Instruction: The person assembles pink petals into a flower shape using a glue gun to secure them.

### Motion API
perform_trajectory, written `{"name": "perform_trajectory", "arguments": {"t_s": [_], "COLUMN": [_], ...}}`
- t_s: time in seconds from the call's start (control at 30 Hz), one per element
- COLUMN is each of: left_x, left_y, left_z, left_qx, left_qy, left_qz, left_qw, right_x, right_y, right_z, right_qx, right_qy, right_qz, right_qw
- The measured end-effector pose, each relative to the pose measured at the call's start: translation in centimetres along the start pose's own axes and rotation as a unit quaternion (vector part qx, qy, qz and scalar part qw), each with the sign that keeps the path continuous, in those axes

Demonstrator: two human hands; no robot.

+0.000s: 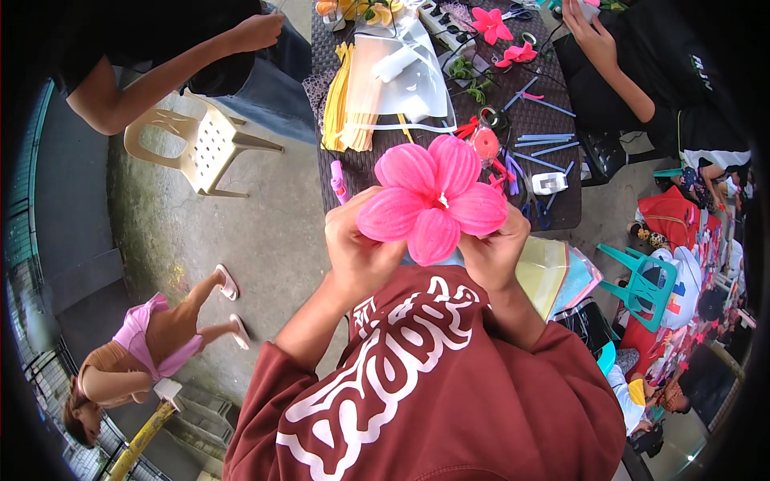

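A big pink flower (pixel 433 200) with several puffy, fuzzy petals and a small white centre faces up between my hands. My left hand (pixel 357 240) grips it at the left petals, fingers curled behind them. On the other side, my right hand (pixel 499 247) holds the right petals, its fingertips mostly hidden under the flower. Just beyond my left hand, a pink and purple glue gun (pixel 338 182) lies on the dark woven table (pixel 325 172). Past my right hand are a white tape dispenser (pixel 549 183) and a roll of red tape (pixel 484 143).
Yellow and peach pipe cleaners (pixel 353 104), a clear plastic bag (pixel 409 76), blue sticks (pixel 545 143) and finished pink flowers (pixel 491 26) cover the table. A person stands at each far side. A beige chair (pixel 196 144) is at left, a teal chair (pixel 646 284) at right.
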State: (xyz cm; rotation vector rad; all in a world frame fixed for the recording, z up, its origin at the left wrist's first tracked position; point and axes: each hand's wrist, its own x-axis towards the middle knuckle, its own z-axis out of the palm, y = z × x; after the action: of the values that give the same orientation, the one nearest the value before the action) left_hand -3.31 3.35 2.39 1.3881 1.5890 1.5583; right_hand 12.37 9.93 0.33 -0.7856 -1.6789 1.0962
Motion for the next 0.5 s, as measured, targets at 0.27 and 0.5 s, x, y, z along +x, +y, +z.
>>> {"name": "perform_trajectory", "arguments": {"t_s": [0.27,0.5], "left_x": [-0.19,-0.45], "left_y": [-0.50,-0.27], "left_z": [0.71,0.67], "left_qx": [-0.038,-0.030], "left_qy": [0.008,0.006], "left_qz": [-0.020,-0.014], "left_qw": [0.999,0.999], "right_x": [-0.25,-0.32], "right_y": [0.43,0.04], "right_z": [0.08,-0.02], "right_qx": [0.003,-0.003], "right_qy": [0.004,-0.009], "right_qz": [0.005,0.011], "right_qw": [1.000,1.000]}}
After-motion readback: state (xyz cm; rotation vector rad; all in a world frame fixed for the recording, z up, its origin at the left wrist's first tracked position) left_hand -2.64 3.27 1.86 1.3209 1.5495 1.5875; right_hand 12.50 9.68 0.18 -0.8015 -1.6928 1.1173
